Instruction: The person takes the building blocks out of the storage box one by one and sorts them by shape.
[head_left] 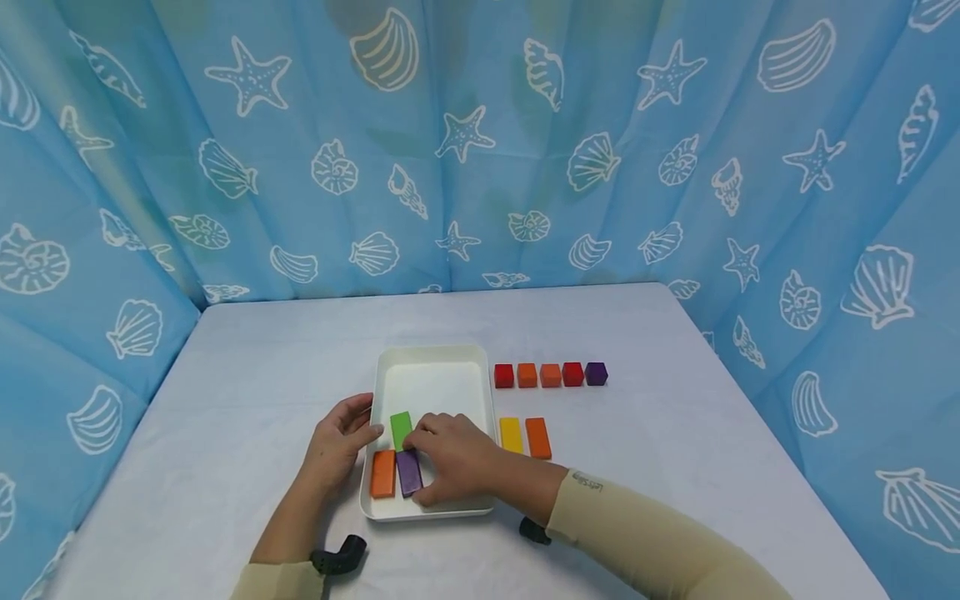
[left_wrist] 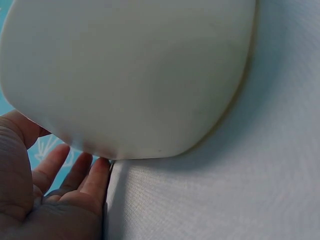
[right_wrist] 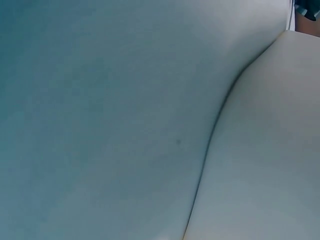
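Observation:
A white rectangular tray (head_left: 431,367) lies on the table, holding a green block (head_left: 401,428), an orange block (head_left: 383,474) and a purple block (head_left: 409,472). My left hand (head_left: 339,440) holds the tray's left side, thumb over the rim. In the left wrist view its fingers (left_wrist: 96,182) touch the outer wall of the tray (left_wrist: 135,75). My right hand (head_left: 461,457) reaches over the tray's right rim and pinches the purple block lengthwise, thumb at its near end and fingertips at its far end. The orange block lies just left of it.
Right of the tray, a yellow block (head_left: 511,434) and another orange block (head_left: 537,438) lie side by side. Farther back stands a row of small cubes, from a red cube (head_left: 504,376) to a purple cube (head_left: 596,373). A blue shell-patterned curtain (head_left: 450,192) surrounds the table.

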